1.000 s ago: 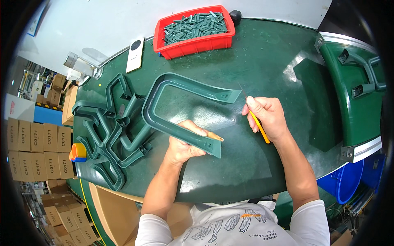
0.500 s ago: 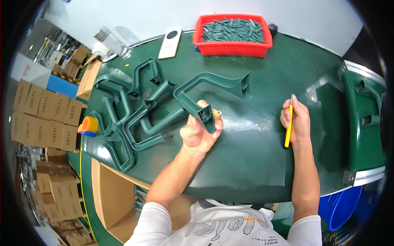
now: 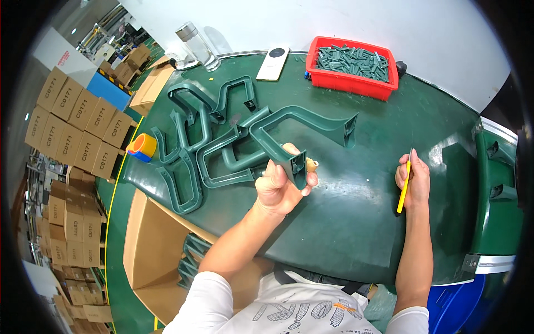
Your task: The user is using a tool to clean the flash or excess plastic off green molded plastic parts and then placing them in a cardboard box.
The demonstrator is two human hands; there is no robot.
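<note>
My left hand (image 3: 278, 192) is closed around one end of a bent green plastic handle (image 3: 318, 123), which it holds up over the table. Tan finger covers show on some of its fingertips. The handle's flared far end points right, away from me. Over the right part of the table my right hand (image 3: 416, 183) grips a slim yellow craft knife (image 3: 404, 192), its thin blade pointing up and away. The two hands are well apart, and the knife does not touch the handle. Several similar green handles (image 3: 194, 178) lie in a tangled heap left of my left hand.
A red bin (image 3: 351, 83) of small green pieces stands at the back, with a pale phone (image 3: 272, 65) and a glass bottle (image 3: 199, 47) further left. An orange tape roll (image 3: 146, 145) sits at the left edge. An open carton (image 3: 139, 239) and a blue tub (image 3: 459, 306) flank me below.
The whole view has turned and shifted, so the table's things appear further right. Both hands keep their grips on the handle and the knife, with little visible change between them.
</note>
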